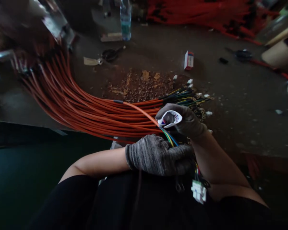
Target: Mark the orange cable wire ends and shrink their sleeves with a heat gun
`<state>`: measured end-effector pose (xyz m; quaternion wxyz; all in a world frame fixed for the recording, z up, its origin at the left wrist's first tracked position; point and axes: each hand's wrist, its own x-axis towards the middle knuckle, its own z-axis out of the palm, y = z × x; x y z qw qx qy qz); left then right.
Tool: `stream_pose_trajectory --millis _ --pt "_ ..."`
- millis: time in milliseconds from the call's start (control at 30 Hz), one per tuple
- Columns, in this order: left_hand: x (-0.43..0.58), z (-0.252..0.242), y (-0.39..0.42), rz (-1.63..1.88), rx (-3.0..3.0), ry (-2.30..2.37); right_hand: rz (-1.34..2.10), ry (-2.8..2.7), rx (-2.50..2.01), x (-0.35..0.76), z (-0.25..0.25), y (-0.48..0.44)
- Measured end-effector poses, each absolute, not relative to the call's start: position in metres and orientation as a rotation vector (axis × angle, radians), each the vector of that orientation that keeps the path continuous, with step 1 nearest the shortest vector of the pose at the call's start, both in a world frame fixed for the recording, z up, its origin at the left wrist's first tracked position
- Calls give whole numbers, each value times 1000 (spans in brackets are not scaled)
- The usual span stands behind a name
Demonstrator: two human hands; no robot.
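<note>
grimy tabletop [230, 105] under orange wire bundle [86, 111]; gloved right hand [182, 119] pinches white label [170, 118] on one wire [144, 111], left hand [158, 156] closed over coloured leads [169, 137].

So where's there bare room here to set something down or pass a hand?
The broadest patch of dark work surface lies right of the thin coloured wire ends, below the small white box, dotted with white bits. A narrower strip runs between the scissors and the orange cable bundle. It's crowded around the gloved left hand and right hand.
</note>
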<state>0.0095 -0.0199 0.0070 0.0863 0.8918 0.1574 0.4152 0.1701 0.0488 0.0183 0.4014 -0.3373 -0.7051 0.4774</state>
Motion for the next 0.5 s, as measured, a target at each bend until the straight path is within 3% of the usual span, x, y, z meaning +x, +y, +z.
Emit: stream_pose_trajectory --millis 233,400,500 --pt "2 14 -12 1234 2869 292 1310 -2109 -657 162 33 64" --pt "2 17 -22 1169 2637 442 1380 -1835 -804 169 19 64" --pt "-6 30 -6 1227 2338 539 1220 -1668 -901 181 2 59"
